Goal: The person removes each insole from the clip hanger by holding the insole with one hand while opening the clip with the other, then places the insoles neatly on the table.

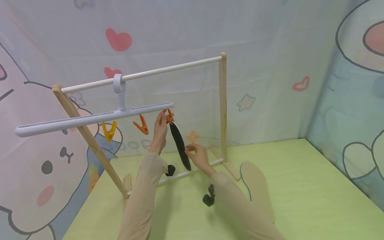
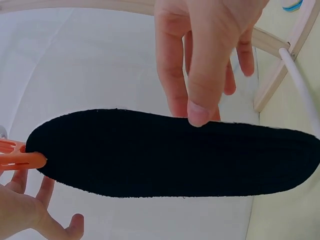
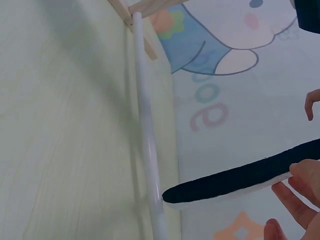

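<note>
A black insole with a pale underside hangs from an orange clip at the right end of a pale grey hanger. My left hand is up at that clip, its thumb and forefinger gripping the handles; the other fingers show loosely bent in the left wrist view. With thumb and fingers, my right hand pinches the insole's long edge about midway down. In the left wrist view, the insole spans most of the picture, the clip's orange tips on one end.
The hanger hooks over the top bar of a wooden rack. A yellow clip and a second orange clip hang under it. A beige insole lies right of the rack on the yellow-green table. Printed fabric stands behind.
</note>
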`<state>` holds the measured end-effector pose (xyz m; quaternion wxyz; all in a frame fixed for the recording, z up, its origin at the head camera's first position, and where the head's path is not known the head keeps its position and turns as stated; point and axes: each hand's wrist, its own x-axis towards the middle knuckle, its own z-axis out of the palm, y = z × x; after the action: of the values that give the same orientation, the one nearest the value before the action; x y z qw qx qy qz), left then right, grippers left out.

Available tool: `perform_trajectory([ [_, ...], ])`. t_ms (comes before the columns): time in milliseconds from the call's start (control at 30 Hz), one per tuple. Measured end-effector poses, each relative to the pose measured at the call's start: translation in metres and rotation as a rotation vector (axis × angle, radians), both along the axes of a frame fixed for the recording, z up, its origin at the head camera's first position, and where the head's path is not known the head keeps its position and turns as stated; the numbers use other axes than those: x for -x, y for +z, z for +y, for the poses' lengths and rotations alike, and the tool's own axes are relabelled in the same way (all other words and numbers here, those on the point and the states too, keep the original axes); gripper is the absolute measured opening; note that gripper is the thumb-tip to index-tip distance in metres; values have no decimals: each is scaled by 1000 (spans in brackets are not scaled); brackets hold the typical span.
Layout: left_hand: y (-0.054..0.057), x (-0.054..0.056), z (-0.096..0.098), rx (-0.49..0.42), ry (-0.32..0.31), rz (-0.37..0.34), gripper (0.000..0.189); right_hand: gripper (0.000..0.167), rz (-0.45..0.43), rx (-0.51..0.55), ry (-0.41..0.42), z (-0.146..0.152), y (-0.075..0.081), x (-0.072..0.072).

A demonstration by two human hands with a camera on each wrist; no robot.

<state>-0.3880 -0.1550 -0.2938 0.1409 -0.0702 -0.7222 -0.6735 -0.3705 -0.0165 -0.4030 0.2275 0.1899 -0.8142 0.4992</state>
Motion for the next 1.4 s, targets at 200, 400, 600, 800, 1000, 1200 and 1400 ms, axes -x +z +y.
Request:
perform_trajectory([
  [200,-1,1,0,9,10,-8,46,15,57,-74,-74,-2,-3,-3],
  [400,1,4,1,3,39,-11,46,14,76,-156,-157,-3,-3,-7],
  [600,2,5,1,-39,30,-4,45,15,76,-177,-192,-4,-4,-7],
  [800,3,5,1,-69,13,7,45,15,124,-229,-216,-5,-4,-7],
  [1000,5,3,0,-77,-6,-25,44,13,170,-225,-252,-7,-5,-7],
  [1200,7,1,-2,-79,-3,-82,45,11,131,-138,-241,-8,-8,-6],
  [1400,8,1,-2,-81,9,-84,44,8,97,-68,-208,-10,-9,-7],
])
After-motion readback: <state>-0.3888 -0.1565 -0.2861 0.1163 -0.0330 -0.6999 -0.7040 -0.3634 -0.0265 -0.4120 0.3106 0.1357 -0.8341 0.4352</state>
